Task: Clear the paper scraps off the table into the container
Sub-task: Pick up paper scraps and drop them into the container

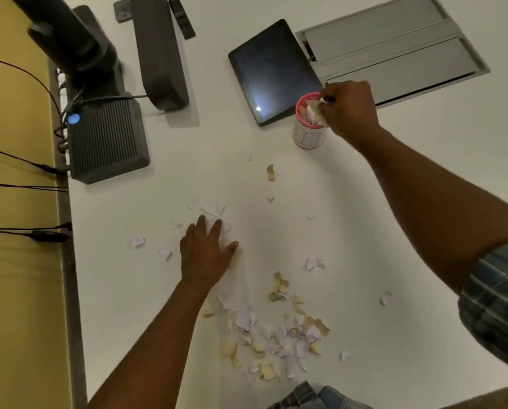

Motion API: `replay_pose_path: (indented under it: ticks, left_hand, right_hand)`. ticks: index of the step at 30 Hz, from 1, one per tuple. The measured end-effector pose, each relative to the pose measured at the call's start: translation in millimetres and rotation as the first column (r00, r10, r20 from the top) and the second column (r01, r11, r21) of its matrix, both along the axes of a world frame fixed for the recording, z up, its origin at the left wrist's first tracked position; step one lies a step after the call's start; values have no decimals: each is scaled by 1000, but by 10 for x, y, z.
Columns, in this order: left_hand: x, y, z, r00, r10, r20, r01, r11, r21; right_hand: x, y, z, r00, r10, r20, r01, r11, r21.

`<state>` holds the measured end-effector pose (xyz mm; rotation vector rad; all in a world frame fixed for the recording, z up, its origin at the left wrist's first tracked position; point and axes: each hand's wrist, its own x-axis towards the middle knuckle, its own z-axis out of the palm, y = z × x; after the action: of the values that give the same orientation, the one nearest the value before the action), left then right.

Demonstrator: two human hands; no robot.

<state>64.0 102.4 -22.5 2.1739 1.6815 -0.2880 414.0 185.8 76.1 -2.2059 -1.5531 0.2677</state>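
A small round container (307, 137) with a pink rim stands on the white table (394, 219), partly filled with scraps. My right hand (350, 110) is over its mouth, fingers closed on a few paper scraps (316, 109). My left hand (207, 252) lies flat on the table with fingers spread over some white scraps (217, 212). A large pile of white and tan paper scraps (276, 335) lies near the front edge. Single scraps are scattered around, such as a tan scrap (271, 172) below the container.
A dark tablet (272, 72) lies just left of the container. A grey hatch panel (394, 51) is set in the table behind it. Black devices (108, 137) with cables stand at the left edge, and a remote (182, 17) lies at the back.
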Motion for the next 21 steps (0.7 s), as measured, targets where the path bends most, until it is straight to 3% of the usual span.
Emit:
replay_pose_path:
  ticks: [3, 9, 15, 21]
  left_hand:
    - [-14, -128, 13, 998, -12, -56, 10, 999, -37]
    - [45, -353, 53, 1000, -12, 6, 12, 999, -53]
    - [7, -469, -48, 987, -95, 129, 89, 995, 55]
    - [-64, -375, -109, 975, -153, 162, 143, 987, 71]
  right_hand:
    - [37, 186, -118, 999, 23, 45, -18, 994, -104]
    - [-104, 354, -194, 986, -4, 167, 53, 954, -293]
    - [-145, 462, -207, 989, -31, 146, 87, 915, -394]
    - [-156, 522, -167, 989, -3, 147, 72, 881, -468]
